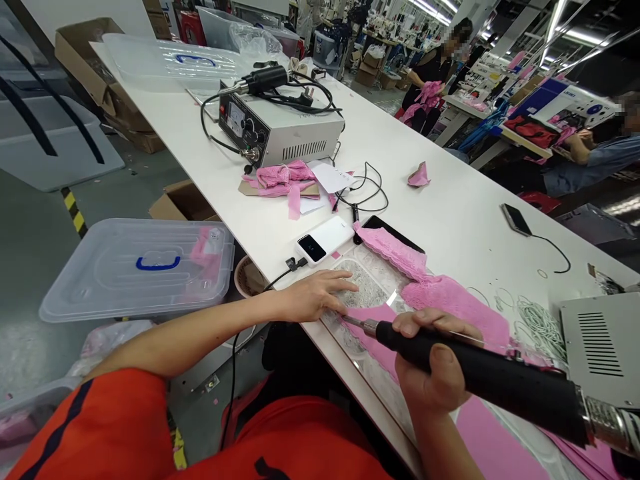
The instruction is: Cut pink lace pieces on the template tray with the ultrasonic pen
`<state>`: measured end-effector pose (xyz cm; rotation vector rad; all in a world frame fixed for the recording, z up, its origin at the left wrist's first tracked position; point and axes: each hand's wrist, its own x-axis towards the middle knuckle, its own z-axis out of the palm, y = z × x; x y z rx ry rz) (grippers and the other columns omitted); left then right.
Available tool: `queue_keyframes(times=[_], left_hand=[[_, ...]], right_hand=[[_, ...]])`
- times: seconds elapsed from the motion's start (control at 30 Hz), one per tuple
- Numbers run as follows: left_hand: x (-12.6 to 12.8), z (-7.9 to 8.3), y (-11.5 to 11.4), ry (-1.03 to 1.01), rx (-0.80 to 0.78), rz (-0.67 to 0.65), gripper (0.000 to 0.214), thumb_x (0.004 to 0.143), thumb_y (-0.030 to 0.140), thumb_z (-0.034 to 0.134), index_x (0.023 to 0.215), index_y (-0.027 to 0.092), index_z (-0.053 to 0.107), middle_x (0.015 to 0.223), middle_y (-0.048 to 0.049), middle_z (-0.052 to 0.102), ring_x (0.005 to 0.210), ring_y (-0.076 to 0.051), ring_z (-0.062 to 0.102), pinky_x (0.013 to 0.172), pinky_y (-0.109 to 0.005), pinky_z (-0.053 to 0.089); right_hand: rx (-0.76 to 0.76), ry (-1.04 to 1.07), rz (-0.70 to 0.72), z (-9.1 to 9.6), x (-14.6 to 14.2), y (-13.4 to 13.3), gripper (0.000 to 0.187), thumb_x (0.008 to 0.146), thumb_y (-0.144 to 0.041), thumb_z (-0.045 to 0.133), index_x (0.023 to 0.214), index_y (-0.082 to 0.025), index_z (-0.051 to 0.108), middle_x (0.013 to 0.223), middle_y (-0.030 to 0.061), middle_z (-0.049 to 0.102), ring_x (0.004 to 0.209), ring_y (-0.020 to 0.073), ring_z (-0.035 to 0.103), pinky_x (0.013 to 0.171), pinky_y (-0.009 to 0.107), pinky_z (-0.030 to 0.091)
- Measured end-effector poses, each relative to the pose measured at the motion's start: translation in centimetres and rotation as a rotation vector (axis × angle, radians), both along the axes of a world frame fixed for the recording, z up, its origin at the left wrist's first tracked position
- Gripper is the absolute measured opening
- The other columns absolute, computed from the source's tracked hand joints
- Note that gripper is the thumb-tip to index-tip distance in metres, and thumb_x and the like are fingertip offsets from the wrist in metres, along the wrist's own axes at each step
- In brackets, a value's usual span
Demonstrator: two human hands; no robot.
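Observation:
My right hand point(435, 360) is wrapped round the thick black handle of a pen-like handheld tool point(480, 367) with a thin metal tip. The tip points left and meets the edge of a pink fabric piece point(377, 347). Beside the tip, my left hand point(313, 295) lies palm down with fingers stretched and apart, nothing visible in them. Its fingertips are at the near side of a clear shallow tray point(390, 295) of tiny glittery pieces. Textured pink fabric point(440, 297) runs along the tray's far side. Whether my left fingers press on the fabric, I cannot tell.
Left of the fabric is a white power bank point(325, 240) with a cable. A grey control box point(280, 130) with another black tool stands further back. A second grey box point(603, 347) and coiled pale cord point(543, 327) are at right. People work at machines beyond.

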<state>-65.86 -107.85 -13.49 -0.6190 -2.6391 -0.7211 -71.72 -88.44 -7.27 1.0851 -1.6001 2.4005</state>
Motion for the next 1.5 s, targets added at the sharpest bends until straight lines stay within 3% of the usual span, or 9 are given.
queue_keyframes(times=[0.33,0.57,0.67,0.87,1.5], left_hand=[[0.2,-0.2,-0.2,0.072,0.013,-0.007,0.043,0.074,-0.006,0.05,0.097,0.022,0.074,0.134,-0.0068,0.059,0.136,-0.028,0.042,0.108,-0.043,0.043],[0.8,0.8,0.9,0.183,0.044,0.02,0.034,0.088,0.005,0.046,0.112,0.019,0.066,0.124,-0.0093,0.065,0.128,-0.025,0.05,0.107,-0.044,0.042],[0.2,1.2,2.5,0.173,-0.01,-0.006,0.03,0.09,0.011,0.048,0.113,0.019,0.065,0.123,-0.0096,0.065,0.126,-0.025,0.052,0.108,-0.046,0.038],[-1.4,0.5,5.1,0.176,-0.09,0.009,0.024,0.094,0.021,0.049,0.111,0.019,0.065,0.126,-0.0085,0.064,0.124,-0.026,0.053,0.111,-0.046,0.033],[-1.4,-0.1,5.1,0.163,-0.098,0.039,0.025,0.097,0.024,0.046,0.112,0.017,0.065,0.125,-0.0094,0.064,0.127,-0.027,0.049,0.111,-0.049,0.033]], right_hand=[[-0.001,-0.011,-0.047,0.5,-0.6,0.5,0.011,0.075,-0.025,0.06,0.086,-0.021,0.057,0.078,-0.002,0.059,0.058,0.0114,0.054,0.056,0.031,0.049],[-0.08,-0.068,-0.357,1.4,-4.7,3.2,0.012,0.069,-0.024,0.06,0.08,-0.021,0.056,0.074,-0.0026,0.056,0.056,0.0111,0.053,0.055,0.03,0.048],[-0.11,-0.11,-0.41,1.3,-5.7,3.5,0.011,0.07,-0.025,0.06,0.079,-0.02,0.056,0.075,-0.0028,0.056,0.057,0.0104,0.053,0.057,0.03,0.048],[-0.105,-0.125,-0.351,0.5,-5.9,3.0,0.012,0.073,-0.025,0.063,0.083,-0.02,0.056,0.08,-0.0029,0.058,0.059,0.0101,0.056,0.059,0.03,0.049],[-0.078,-0.076,-0.327,-0.1,-6.3,2.7,0.009,0.075,-0.023,0.063,0.08,-0.021,0.056,0.078,-0.0033,0.061,0.06,0.0114,0.057,0.059,0.031,0.05]])
